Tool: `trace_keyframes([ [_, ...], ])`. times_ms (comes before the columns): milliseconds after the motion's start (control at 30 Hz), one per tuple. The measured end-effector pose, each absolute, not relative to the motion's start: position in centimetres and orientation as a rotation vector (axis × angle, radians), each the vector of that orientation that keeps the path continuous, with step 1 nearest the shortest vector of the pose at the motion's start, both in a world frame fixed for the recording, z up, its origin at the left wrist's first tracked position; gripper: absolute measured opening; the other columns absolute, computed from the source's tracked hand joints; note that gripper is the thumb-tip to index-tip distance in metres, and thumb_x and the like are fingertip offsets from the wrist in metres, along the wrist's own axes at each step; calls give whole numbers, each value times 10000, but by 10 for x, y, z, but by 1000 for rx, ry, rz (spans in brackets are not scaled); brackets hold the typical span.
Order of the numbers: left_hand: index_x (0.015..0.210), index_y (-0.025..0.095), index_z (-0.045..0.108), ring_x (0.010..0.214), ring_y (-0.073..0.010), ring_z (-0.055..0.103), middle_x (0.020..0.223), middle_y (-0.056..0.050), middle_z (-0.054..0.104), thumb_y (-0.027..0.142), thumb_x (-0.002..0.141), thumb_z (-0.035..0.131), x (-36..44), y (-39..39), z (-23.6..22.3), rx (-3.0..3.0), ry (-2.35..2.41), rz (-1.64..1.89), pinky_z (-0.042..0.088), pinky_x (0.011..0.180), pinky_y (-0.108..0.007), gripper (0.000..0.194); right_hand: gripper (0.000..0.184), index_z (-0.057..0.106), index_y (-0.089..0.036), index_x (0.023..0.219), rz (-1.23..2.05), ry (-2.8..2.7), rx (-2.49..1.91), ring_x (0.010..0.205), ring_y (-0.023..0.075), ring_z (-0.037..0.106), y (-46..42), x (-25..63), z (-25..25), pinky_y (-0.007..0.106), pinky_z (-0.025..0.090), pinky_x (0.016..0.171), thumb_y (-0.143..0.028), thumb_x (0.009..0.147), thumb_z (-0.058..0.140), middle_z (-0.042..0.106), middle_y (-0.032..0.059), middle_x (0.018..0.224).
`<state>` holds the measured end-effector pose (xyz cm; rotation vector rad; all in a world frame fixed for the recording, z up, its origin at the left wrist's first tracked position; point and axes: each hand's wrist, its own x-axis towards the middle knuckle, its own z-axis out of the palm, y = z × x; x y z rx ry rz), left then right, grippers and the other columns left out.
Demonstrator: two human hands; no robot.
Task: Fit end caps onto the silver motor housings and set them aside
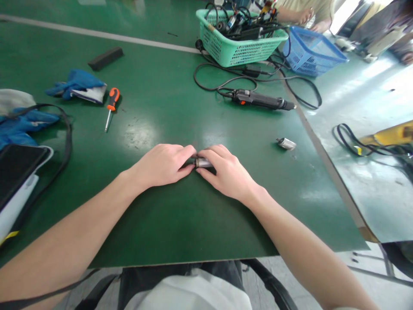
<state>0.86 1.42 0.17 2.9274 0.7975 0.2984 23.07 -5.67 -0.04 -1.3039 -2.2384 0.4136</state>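
Both of my hands meet at the middle of the green table [167, 224]. A small silver metal cylinder [202, 162] lies between them, just above the table top. My right hand [226, 172] wraps its fingers around the cylinder. My left hand [164, 164] pinches the cylinder's left end with thumb and fingertips. Most of the cylinder is hidden by my fingers. A second small silver cylinder [286, 144] lies loose on the table to the right, apart from my hands.
A black electric screwdriver [261, 100] with its cable lies beyond my hands. Behind it stand a green basket [238, 51] of parts and a blue basket [309, 54]. At the left are an orange-handled screwdriver [111, 107], blue cloths [75, 84] and a black block [105, 58]. Another person's hands [305, 16] work at the far right.
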Motion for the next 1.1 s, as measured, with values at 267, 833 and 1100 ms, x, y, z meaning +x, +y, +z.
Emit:
trace_keyframes([
  [267, 927, 185, 594, 728, -200, 674, 834, -47, 707, 291, 1013, 492, 10, 14, 4, 2962, 746, 313, 455, 643, -301, 170, 223, 621, -204, 1222, 401, -2253, -1317, 1073, 294, 611, -58, 230, 0, 455, 527, 972, -232, 1003, 593, 688, 113, 1133],
  [833, 979, 176, 623, 738, -208, 675, 864, -58, 712, 291, 1010, 487, 10, 12, 3, 2959, 772, 279, 451, 635, -310, 180, 208, 631, -225, 1194, 406, -2238, -1336, 1071, 293, 621, -57, 229, 0, 449, 533, 966, -240, 988, 608, 692, 103, 1133],
  [1100, 954, 173, 629, 720, -201, 666, 846, -59, 712, 281, 1000, 486, 10, 12, 6, 2969, 761, 290, 464, 635, -311, 185, 208, 633, -228, 1194, 416, -2251, -1333, 1069, 296, 622, -57, 229, 2, 456, 529, 966, -234, 988, 600, 700, 101, 1123],
])
